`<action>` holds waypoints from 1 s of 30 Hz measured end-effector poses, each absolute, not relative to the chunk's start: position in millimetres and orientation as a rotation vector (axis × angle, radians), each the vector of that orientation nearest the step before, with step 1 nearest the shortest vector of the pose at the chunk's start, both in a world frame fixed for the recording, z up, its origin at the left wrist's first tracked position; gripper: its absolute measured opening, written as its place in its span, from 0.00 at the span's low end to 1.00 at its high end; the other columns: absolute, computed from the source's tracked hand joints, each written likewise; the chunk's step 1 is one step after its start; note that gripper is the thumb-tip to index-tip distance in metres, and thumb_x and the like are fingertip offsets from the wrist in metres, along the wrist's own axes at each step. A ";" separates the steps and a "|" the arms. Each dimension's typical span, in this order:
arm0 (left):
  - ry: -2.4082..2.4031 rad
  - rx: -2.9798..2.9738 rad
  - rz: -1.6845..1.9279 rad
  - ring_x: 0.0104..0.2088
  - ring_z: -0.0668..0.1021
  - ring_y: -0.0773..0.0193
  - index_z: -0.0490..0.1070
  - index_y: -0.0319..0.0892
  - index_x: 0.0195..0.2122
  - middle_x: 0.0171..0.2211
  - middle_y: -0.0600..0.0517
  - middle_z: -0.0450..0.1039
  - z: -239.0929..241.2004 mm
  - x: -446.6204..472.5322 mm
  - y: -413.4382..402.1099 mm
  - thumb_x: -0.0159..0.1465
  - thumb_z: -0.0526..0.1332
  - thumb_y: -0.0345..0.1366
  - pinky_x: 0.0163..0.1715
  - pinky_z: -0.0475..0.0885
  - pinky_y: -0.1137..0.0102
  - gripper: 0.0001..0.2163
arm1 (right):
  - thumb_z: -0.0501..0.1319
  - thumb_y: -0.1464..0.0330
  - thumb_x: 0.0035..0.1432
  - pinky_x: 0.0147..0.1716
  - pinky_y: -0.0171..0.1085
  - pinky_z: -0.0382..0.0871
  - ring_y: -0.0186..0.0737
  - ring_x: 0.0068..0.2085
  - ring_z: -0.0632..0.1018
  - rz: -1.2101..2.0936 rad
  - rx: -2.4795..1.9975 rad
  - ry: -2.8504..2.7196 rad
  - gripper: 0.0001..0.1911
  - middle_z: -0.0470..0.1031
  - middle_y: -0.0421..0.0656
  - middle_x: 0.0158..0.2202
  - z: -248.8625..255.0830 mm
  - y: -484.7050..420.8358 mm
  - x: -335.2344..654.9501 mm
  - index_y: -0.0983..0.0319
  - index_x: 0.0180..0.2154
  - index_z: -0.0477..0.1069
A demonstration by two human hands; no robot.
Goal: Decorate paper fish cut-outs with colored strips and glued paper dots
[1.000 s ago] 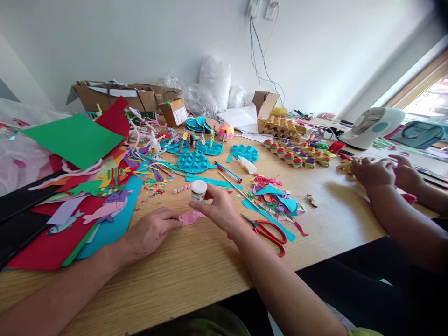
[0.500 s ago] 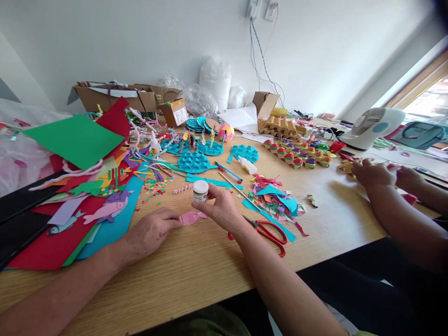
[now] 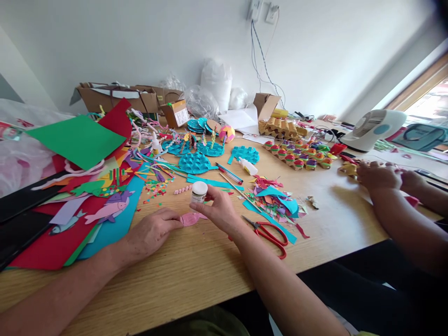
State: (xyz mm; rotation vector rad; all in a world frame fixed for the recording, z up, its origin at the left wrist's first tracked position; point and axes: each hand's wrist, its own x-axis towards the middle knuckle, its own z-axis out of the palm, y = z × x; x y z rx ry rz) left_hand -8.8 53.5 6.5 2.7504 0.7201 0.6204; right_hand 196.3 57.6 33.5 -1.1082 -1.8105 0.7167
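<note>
A small jar with a white lid (image 3: pixel 199 192) is gripped between the thumb and fingers of my right hand (image 3: pixel 220 207), just above the table. Below it lies a pink paper fish (image 3: pixel 189 219), partly covered by the jar. My left hand (image 3: pixel 154 232) pinches the fish's left end against the tabletop. Beside my right forearm rest red-handled scissors (image 3: pixel 271 235), blades pointing up and left. A twisted pink pipe cleaner piece (image 3: pixel 182 190) is left of the jar.
Coloured paper sheets (image 3: pixel 75 140) and cut paper fish pile up on the left. Paper scraps (image 3: pixel 273 196), a glue bottle (image 3: pixel 248 165) and blue egg-carton pieces (image 3: pixel 194 162) lie beyond my hands. At right, a co-worker's hands (image 3: pixel 380 176) work near a white fan (image 3: pixel 374 129).
The jar has shifted very slightly left in my right hand. My left hand stays on the pink fish. The co-worker's hands have moved a little to the right.
</note>
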 end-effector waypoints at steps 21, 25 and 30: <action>0.736 2.753 0.619 0.40 0.74 0.62 0.68 0.49 0.48 0.40 0.51 0.72 11.1 -6.6 52.4 0.60 0.47 0.23 0.39 0.71 0.67 0.20 | 0.64 0.69 0.47 0.30 0.30 0.61 0.33 0.30 0.69 0.714 -1.086 -1.839 0.09 0.72 0.38 0.30 40.6 52.9 198.0 0.62 0.34 0.72; 0.773 2.743 0.596 0.40 0.74 0.62 0.69 0.48 0.46 0.40 0.51 0.72 11.7 -6.3 52.3 0.59 0.48 0.23 0.38 0.72 0.67 0.19 | 0.64 0.68 0.47 0.30 0.31 0.61 0.33 0.31 0.69 0.697 -1.104 -1.827 0.09 0.71 0.38 0.30 37.9 55.2 196.1 0.62 0.33 0.71; 0.735 2.735 0.652 0.41 0.74 0.64 0.65 0.51 0.51 0.44 0.53 0.71 10.7 -6.1 52.4 0.60 0.47 0.22 0.41 0.71 0.68 0.22 | 0.64 0.67 0.46 0.30 0.32 0.61 0.34 0.30 0.69 0.746 -1.140 -1.792 0.10 0.70 0.39 0.28 34.7 56.7 190.9 0.63 0.33 0.71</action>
